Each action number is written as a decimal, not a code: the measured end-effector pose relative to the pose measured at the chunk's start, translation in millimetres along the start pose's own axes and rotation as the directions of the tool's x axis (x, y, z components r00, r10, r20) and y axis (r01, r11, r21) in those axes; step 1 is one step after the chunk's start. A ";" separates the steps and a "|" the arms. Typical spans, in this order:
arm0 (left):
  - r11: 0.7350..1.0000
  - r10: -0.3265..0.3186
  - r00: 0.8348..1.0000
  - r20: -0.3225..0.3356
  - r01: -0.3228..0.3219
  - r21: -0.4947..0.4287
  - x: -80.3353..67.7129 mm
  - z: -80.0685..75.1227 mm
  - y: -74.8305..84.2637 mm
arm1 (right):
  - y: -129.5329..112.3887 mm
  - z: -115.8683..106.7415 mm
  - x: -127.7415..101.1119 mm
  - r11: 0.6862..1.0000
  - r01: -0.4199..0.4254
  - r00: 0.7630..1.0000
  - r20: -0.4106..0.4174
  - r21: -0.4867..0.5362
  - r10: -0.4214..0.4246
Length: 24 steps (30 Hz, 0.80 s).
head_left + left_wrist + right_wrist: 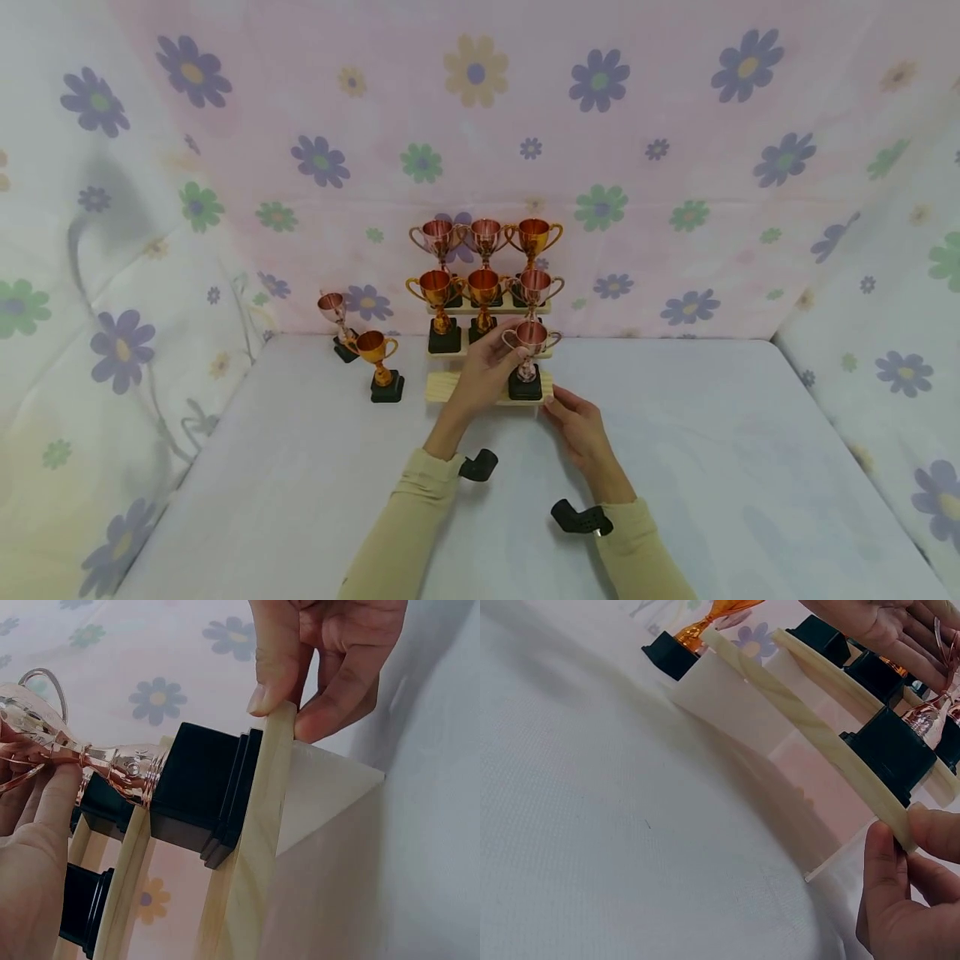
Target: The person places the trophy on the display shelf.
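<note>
A rose-gold trophy cup (531,336) with a black base stands upright on the right end of the lowest board of a three-step wooden rack (444,387). My left hand (480,379) grips it by the cup, fingers behind and thumb in front. In the left wrist view the black base (199,784) sits flat against the board. My right hand (581,427) pinches the right end of that board between thumb and fingers, as the right wrist view shows at the board's edge (881,810).
Gold and rose-gold trophies (435,287) fill the upper two steps. Left of the rack, a gold trophy (385,375) stands on the white table (712,433), with a rose-gold trophy (333,308) tilted behind it. A flowered cloth (637,275) hangs behind.
</note>
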<state>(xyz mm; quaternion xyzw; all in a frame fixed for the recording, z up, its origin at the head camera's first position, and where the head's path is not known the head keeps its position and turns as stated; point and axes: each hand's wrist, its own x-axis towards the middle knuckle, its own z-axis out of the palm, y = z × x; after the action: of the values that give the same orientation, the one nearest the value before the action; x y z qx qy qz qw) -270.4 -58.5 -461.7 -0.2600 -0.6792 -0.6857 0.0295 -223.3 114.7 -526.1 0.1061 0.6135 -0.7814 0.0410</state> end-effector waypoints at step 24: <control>0.997 0.020 1.000 -0.017 -0.021 -0.068 2.7 12.0 -5.0 | 0.8 3.1 0.2 1.000 -0.012 0.999 -0.039 0.003 0.012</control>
<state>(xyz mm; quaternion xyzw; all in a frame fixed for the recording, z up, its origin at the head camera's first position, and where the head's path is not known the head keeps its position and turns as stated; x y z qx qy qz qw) -271.0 -45.9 -465.9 -0.2622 -0.6526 -0.7101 0.0329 -223.7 111.6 -526.2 0.1249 0.6124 -0.7799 0.0336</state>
